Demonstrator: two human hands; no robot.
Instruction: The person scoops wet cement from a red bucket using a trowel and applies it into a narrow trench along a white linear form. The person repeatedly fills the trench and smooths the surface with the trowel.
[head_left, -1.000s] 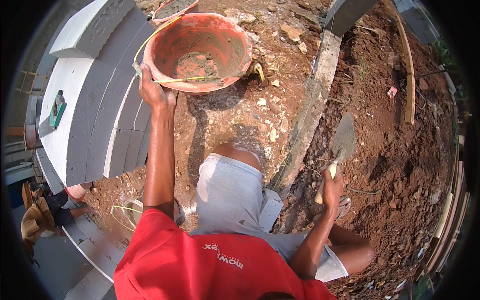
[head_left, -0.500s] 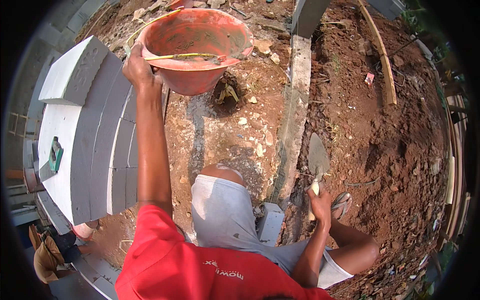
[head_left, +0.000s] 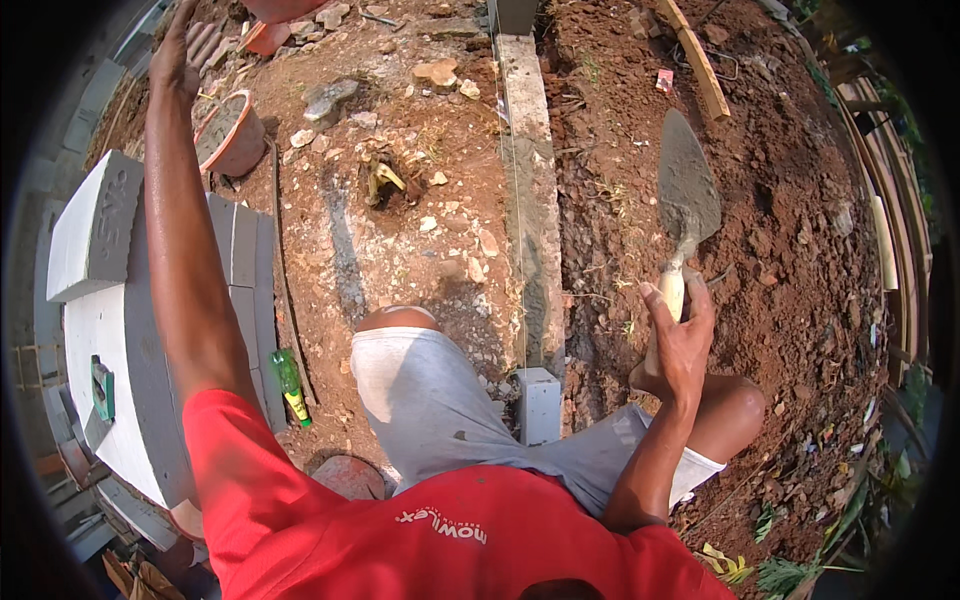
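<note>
My right hand (head_left: 682, 335) is closed around the pale handle of a trowel (head_left: 688, 190), its mortar-smeared blade pointing away from me over the soil. My left arm stretches far to the upper left. There my left hand (head_left: 173, 65) looks open, with its fingers extended toward the picture's edge and partly cut off. An orange-red bucket (head_left: 283, 8) shows at the top edge, apart from that hand; most of it is out of view. Between my legs and the string line, a small grey block (head_left: 540, 405) stands on the narrow concrete footing (head_left: 530, 150).
Stacked light-grey blocks (head_left: 110, 330) rise at my left, with a green tool (head_left: 103, 388) on top. A green bottle (head_left: 290, 385) lies beside them. Farther off sits a mortar-stained tub (head_left: 230, 135). Loose soil and a timber strip (head_left: 695, 60) lie to the right.
The bucket has left my left hand and moved to the far top edge. My left arm has swung outward to the left. The trowel in my right hand has moved forward and right.
</note>
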